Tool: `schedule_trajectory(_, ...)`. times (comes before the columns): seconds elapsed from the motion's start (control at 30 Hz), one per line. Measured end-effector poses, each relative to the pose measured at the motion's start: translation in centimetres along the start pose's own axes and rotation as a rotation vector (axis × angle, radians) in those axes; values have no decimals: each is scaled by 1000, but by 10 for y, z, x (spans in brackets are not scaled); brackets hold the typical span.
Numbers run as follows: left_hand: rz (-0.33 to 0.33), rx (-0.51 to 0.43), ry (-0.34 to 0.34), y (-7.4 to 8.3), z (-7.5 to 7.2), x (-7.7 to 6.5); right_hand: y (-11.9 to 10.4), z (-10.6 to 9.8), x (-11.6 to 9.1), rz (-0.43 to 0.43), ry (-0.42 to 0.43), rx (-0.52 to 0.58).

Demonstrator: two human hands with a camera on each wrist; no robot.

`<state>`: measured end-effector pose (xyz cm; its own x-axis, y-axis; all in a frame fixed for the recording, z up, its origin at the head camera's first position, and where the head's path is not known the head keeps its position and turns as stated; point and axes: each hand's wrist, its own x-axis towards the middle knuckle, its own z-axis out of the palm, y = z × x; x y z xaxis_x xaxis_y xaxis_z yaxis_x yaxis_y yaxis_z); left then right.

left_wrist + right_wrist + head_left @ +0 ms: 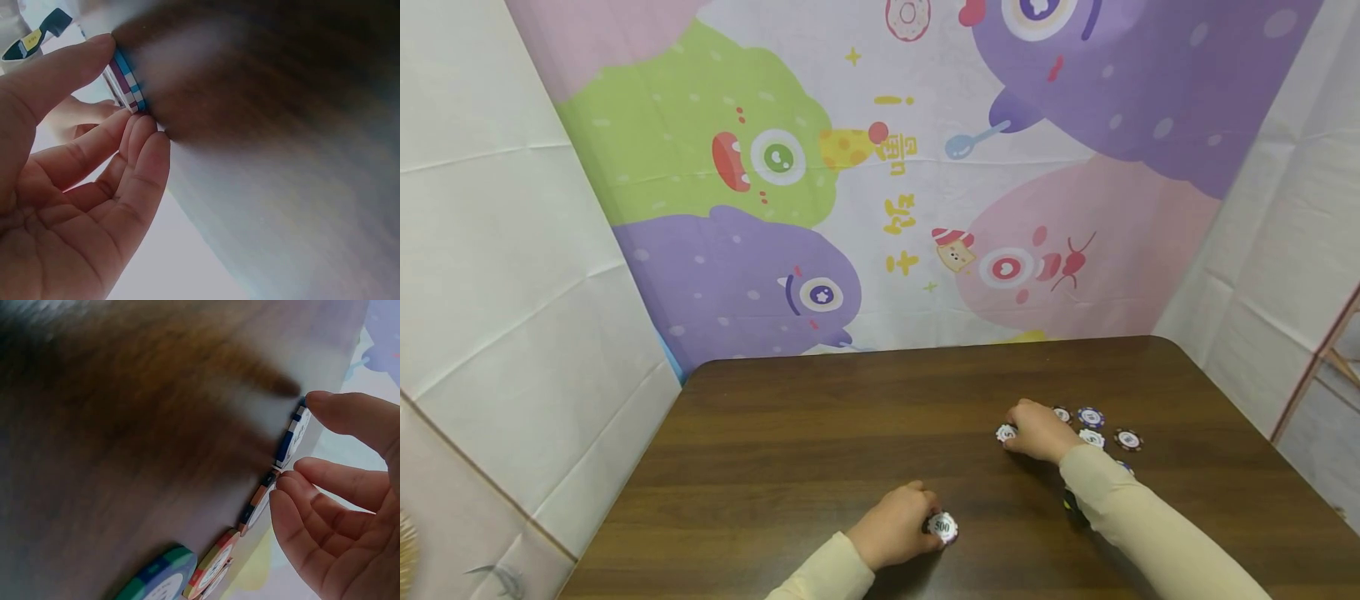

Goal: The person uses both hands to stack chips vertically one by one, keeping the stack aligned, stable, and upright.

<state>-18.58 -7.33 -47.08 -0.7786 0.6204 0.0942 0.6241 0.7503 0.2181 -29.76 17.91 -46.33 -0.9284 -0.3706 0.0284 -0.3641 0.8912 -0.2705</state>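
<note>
Near the front of the table, my left hand (897, 523) pinches a small stack of poker chips (942, 527), whose top chip is white and marked 500. The left wrist view shows blue-and-white and purple-and-white edges on this stack (128, 81), between thumb and fingers. Farther off to the right, my right hand (1040, 430) holds a white-faced poker chip (1005, 433) by its rim. Seen from the right wrist, that chip (292, 436) has a dark blue and white edge and lies flat on the table, thumb on one side and index finger on the other.
Loose chips lie around my right wrist: a blue one (1092, 417), a white one (1092, 438) and a dark brown one (1128, 440) among several. A black-and-yellow object (1070, 500) is partly hidden under the right forearm. A patterned cloth (925, 317) hangs behind the wooden table (790, 433).
</note>
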Motion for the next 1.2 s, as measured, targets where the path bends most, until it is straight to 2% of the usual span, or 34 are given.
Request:
schedule_trajectory(0.23,-8,-6,-7,0,0,0,1,0,1,-21,3,-7)
schedule_trajectory(0.53,-6,-7,3,0,-1,0,2,0,3,-11,-26,14)
schedule_trajectory(0.87,-8,-19,-4,-1,-1,-1,3,2,2,-13,-18,39)
schedule_trajectory(1.2,1,-18,7,-1,0,-1,-13,-3,-7,-51,-11,55)
